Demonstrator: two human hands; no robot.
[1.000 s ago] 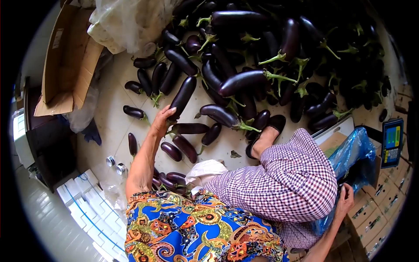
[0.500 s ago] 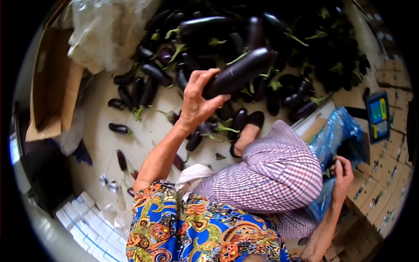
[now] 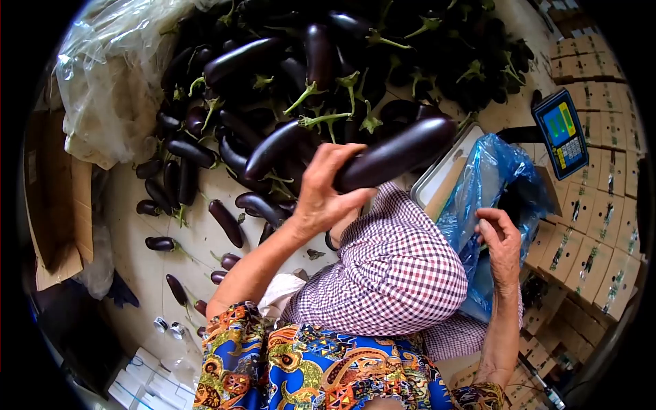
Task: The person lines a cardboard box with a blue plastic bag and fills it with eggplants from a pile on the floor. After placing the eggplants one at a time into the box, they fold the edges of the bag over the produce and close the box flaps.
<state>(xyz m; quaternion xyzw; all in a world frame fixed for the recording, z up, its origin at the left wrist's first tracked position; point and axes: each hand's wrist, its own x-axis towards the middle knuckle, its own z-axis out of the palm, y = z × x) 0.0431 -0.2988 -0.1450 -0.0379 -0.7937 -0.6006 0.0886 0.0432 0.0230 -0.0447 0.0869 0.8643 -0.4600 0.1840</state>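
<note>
My left hand (image 3: 331, 195) is wrapped round the lower end of a large, glossy dark eggplant (image 3: 400, 154). The eggplant is tilted, its far end pointing up and right, above the checked trouser leg (image 3: 403, 266) and close to the box. At the right, my right hand (image 3: 502, 242) has curled fingers at the near edge of a blue plastic bag (image 3: 461, 219) and appears to pinch its film. The bag lines an open cardboard box (image 3: 552, 191), whose inside is dark. Beyond the left hand lies a heap of eggplants (image 3: 242, 58) with green stems.
A scale display (image 3: 562, 133) stands behind the bag, beside a pale tray edge (image 3: 447, 171). Stacked cartons (image 3: 588, 239) line the right side. Clear plastic sheeting (image 3: 113, 82) and an open cardboard box (image 3: 58, 198) are at left. Loose eggplants (image 3: 225, 223) lie on the floor.
My left hand has brought the eggplant nearer to the knee and the blue bag. My right hand stays at the bag's edge, its fingers turned further left. The whole view has shifted.
</note>
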